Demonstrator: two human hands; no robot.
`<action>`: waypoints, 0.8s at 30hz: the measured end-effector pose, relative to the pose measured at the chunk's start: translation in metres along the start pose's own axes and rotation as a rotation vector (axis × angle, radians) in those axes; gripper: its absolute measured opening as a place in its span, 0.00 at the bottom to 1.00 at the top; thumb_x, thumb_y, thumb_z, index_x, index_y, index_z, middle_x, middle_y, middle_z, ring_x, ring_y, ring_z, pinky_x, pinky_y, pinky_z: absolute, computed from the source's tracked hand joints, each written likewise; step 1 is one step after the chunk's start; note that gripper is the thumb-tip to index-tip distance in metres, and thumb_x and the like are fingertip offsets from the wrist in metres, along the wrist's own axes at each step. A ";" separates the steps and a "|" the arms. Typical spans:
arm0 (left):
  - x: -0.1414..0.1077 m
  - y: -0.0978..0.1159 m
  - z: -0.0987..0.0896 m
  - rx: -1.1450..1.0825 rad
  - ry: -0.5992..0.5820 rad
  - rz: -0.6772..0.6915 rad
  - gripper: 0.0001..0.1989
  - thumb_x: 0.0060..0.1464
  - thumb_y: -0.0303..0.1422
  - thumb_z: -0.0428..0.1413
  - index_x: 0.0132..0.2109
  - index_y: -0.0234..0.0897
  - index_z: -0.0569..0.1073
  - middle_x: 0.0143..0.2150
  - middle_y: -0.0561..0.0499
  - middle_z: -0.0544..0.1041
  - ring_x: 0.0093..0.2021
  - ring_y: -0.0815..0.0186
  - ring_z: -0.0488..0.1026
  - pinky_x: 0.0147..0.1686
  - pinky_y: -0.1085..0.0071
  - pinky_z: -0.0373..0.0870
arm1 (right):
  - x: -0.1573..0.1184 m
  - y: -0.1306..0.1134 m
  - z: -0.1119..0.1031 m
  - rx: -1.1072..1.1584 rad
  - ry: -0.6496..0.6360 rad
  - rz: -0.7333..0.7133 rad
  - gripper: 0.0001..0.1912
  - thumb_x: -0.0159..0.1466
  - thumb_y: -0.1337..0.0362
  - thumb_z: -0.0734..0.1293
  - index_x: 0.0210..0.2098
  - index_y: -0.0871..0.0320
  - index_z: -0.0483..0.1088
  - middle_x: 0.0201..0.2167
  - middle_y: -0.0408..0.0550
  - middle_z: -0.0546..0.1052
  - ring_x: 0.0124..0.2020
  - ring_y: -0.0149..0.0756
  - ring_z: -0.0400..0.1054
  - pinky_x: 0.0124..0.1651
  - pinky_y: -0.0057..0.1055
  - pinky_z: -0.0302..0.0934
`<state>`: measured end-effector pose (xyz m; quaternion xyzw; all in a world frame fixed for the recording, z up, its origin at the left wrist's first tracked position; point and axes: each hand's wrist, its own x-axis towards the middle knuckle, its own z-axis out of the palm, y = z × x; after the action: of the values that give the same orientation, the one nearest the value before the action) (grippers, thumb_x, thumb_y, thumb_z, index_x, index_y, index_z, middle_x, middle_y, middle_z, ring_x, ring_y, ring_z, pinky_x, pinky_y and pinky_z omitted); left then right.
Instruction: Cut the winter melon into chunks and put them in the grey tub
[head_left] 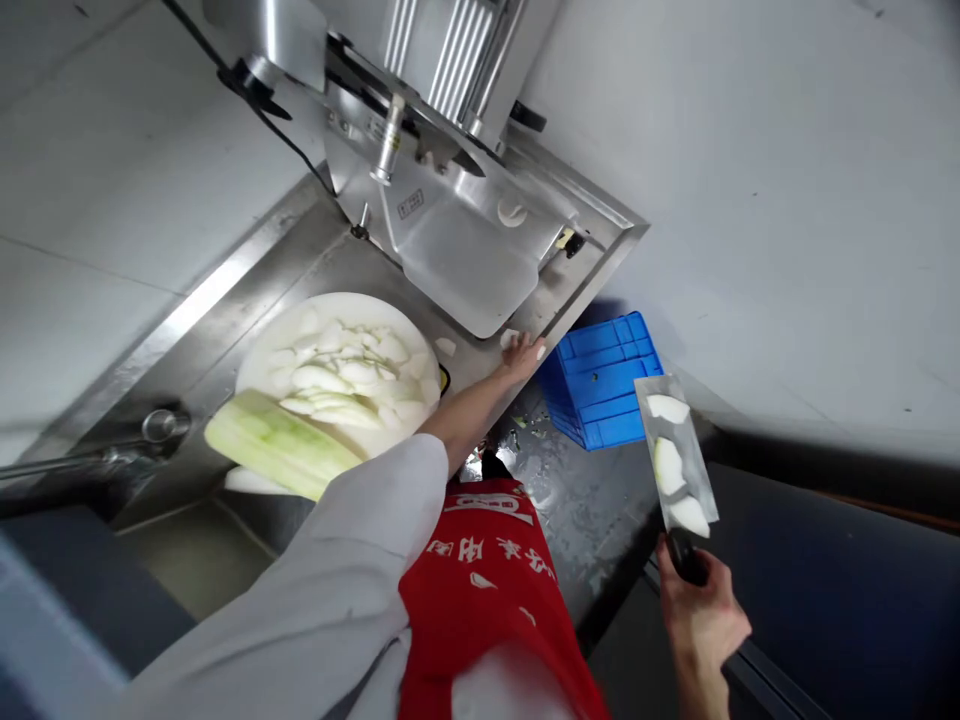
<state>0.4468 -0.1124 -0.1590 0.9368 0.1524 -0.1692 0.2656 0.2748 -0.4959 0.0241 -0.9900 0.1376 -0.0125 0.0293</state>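
Smooth metal cleaver blade (693, 458), ribbed plastic crate (609, 385), shiny metal counter (319, 262), cloth apron (480, 560)

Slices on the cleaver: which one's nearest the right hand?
The bottom slice, just above the cleaver's handle; the middle slice and top slice lie farther along the blade from the right hand.

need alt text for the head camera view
A person's right hand holds a cleaver carrying white slices; the left hand is at a steel counter's edge. Also visible: a slicer, a white board heaped with more slices, a pale green vegetable and a blue crate.
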 end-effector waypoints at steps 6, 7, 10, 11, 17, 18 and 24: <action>-0.006 -0.021 0.003 0.039 0.064 -0.179 0.22 0.70 0.31 0.43 0.68 0.37 0.62 0.57 0.37 0.74 0.57 0.54 0.73 0.56 0.59 0.69 | -0.008 -0.003 0.012 0.027 0.031 -0.016 0.35 0.59 0.30 0.62 0.38 0.56 0.78 0.19 0.49 0.75 0.19 0.43 0.69 0.24 0.33 0.57; -0.005 -0.026 0.001 0.042 0.065 -0.233 0.23 0.71 0.33 0.44 0.70 0.36 0.59 0.56 0.37 0.75 0.55 0.53 0.74 0.55 0.59 0.69 | -0.008 -0.005 0.013 0.035 0.046 -0.031 0.35 0.60 0.30 0.62 0.37 0.57 0.78 0.19 0.49 0.75 0.19 0.43 0.69 0.24 0.33 0.57; 0.000 -0.036 -0.006 0.062 0.062 -0.292 0.29 0.70 0.38 0.48 0.73 0.35 0.54 0.58 0.34 0.74 0.55 0.50 0.75 0.53 0.57 0.70 | -0.007 -0.007 0.016 0.053 0.064 -0.087 0.35 0.61 0.30 0.62 0.35 0.57 0.77 0.18 0.49 0.74 0.20 0.43 0.70 0.24 0.31 0.57; 0.002 -0.038 -0.007 0.073 0.069 -0.288 0.29 0.70 0.38 0.49 0.73 0.35 0.55 0.60 0.33 0.72 0.56 0.50 0.75 0.54 0.57 0.71 | -0.006 -0.008 0.017 0.057 0.065 -0.103 0.35 0.61 0.30 0.62 0.35 0.57 0.78 0.18 0.48 0.74 0.20 0.42 0.70 0.23 0.31 0.57; 0.007 -0.039 -0.011 0.076 0.047 -0.273 0.24 0.66 0.36 0.55 0.66 0.37 0.66 0.64 0.36 0.68 0.58 0.53 0.73 0.57 0.61 0.71 | 0.000 -0.008 0.024 0.055 0.078 -0.156 0.36 0.62 0.30 0.62 0.38 0.59 0.79 0.18 0.49 0.74 0.20 0.44 0.70 0.23 0.32 0.56; 0.006 -0.039 -0.010 0.054 0.044 -0.272 0.25 0.65 0.36 0.57 0.65 0.36 0.66 0.65 0.36 0.68 0.58 0.54 0.73 0.57 0.61 0.71 | 0.001 -0.007 0.025 0.057 0.079 -0.167 0.36 0.62 0.30 0.62 0.39 0.59 0.79 0.18 0.49 0.74 0.20 0.45 0.70 0.23 0.32 0.57; -0.005 -0.042 -0.003 -0.066 0.045 -0.272 0.23 0.59 0.36 0.61 0.61 0.38 0.71 0.61 0.40 0.73 0.57 0.56 0.73 0.51 0.66 0.73 | 0.003 -0.010 0.031 0.089 0.035 -0.160 0.33 0.60 0.33 0.66 0.39 0.59 0.79 0.20 0.51 0.77 0.23 0.48 0.73 0.25 0.35 0.62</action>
<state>0.4269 -0.0775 -0.1731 0.9019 0.2892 -0.1775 0.2673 0.2815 -0.4858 -0.0064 -0.9951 0.0580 -0.0382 0.0700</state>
